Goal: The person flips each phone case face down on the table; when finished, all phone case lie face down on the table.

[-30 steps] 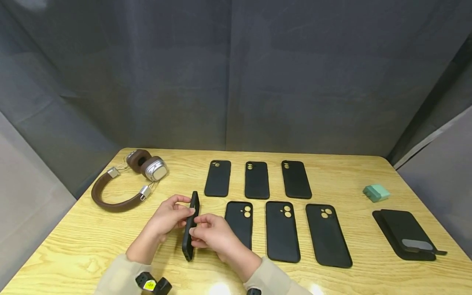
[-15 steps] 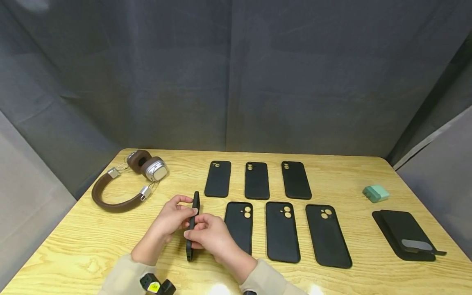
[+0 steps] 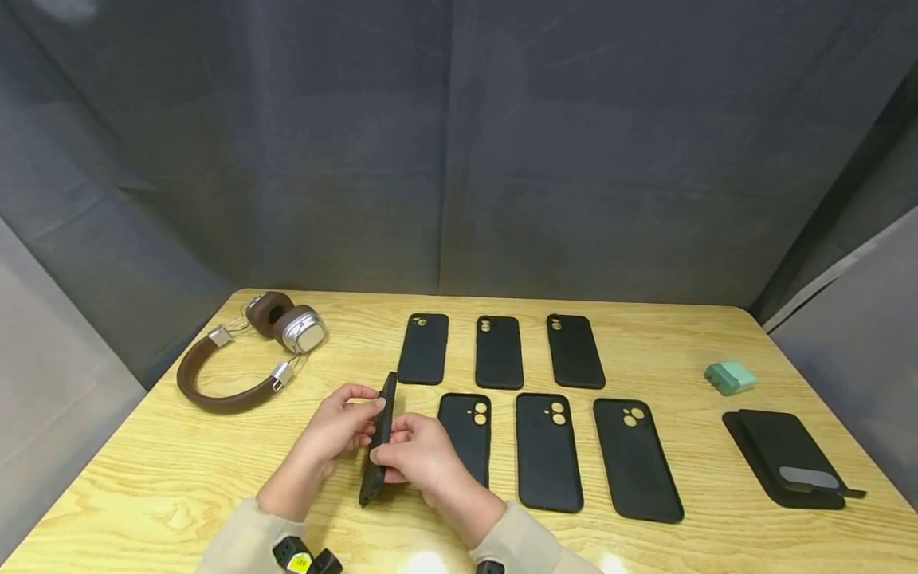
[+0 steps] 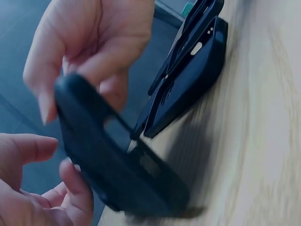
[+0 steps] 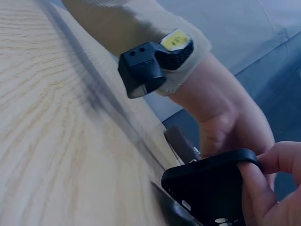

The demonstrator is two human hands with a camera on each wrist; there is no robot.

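Observation:
A black phone case (image 3: 380, 446) stands on its long edge in the head view, between my two hands, leaning slightly right at its far end. My left hand (image 3: 335, 426) holds it by the far part, thumb on the near side. My right hand (image 3: 423, 454) pinches its side rim between thumb and fingers nearer to me. In the left wrist view the phone case (image 4: 108, 155) shows a cutout along its side, its lower corner close over the wood. The right wrist view shows the phone case's inside (image 5: 211, 188) with small openings.
Several black phone cases lie in two rows, including one at the front (image 3: 548, 454) and one at the back (image 3: 499, 355). Brown headphones (image 3: 222, 399) lie left. At right are a green charger block (image 3: 730, 377) and a black flat stand (image 3: 789, 454). A dark curtain (image 3: 445, 159) hangs behind.
The held phone case has shifted slightly right and its far end now leans right. My right thumb has moved along its near side. The other things stay put.

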